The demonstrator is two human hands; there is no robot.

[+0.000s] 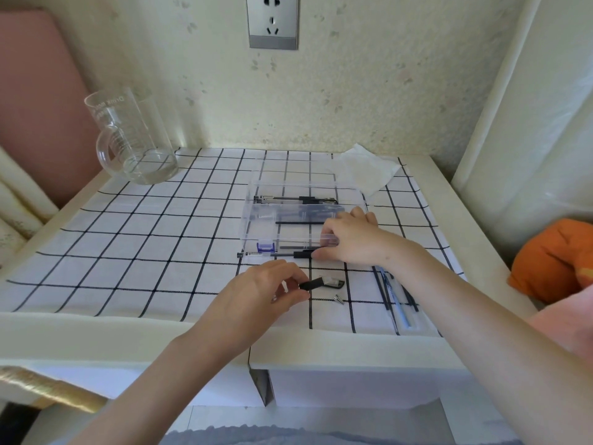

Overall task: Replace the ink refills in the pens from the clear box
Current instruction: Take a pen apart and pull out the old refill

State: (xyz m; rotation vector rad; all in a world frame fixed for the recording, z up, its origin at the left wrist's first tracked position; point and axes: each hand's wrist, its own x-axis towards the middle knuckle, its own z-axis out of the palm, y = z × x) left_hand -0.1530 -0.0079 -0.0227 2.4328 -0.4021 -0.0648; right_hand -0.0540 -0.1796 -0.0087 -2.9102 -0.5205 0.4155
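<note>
A white worktop (96,329) carries a black-checked cloth (134,239). A glass jug (131,139) stands upright at the cloth's 10 o'clock corner, and a crumpled tissue (365,171) lies at 1 o'clock. The clear box (288,213) sits just right of the cloth's middle with its blue latch (265,246) facing the person. Pens (295,199) lie along its far side, and a thin black refill (300,222) lies nearer the front. The right hand (349,239) rests on the box's 4 o'clock corner with its fingers bent over the edge. Its thumb tip touches the black grip of a pen (288,254) lying just in front of the box; I cannot tell whether it grips anything. At 6 o'clock from the box, the left hand (266,290) pinches a short black pen piece (313,285) between thumb and fingertips. More refills (393,293) lie at the cloth's 4 o'clock, under the right forearm. Two small metal tips (338,299) lie just beside the pen piece.
</note>
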